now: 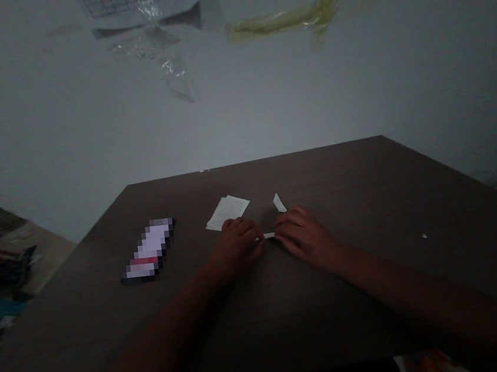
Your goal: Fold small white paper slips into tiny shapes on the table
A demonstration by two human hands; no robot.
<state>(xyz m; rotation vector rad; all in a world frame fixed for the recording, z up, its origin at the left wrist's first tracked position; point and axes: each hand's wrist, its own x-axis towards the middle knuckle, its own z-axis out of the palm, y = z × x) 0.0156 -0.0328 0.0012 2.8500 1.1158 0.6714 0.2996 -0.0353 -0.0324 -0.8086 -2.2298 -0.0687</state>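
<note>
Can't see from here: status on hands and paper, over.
Left hand and right hand holding white paper strip between them. Paper sheets beyond left hand. Phone off left, apart from hands.

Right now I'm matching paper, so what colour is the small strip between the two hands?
The strip looks whitish, best seen in the head view.

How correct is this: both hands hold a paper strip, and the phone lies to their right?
Only the side is wrong: the left hand and right hand hold a paper strip, and the phone lies to their left in the head view.
</note>
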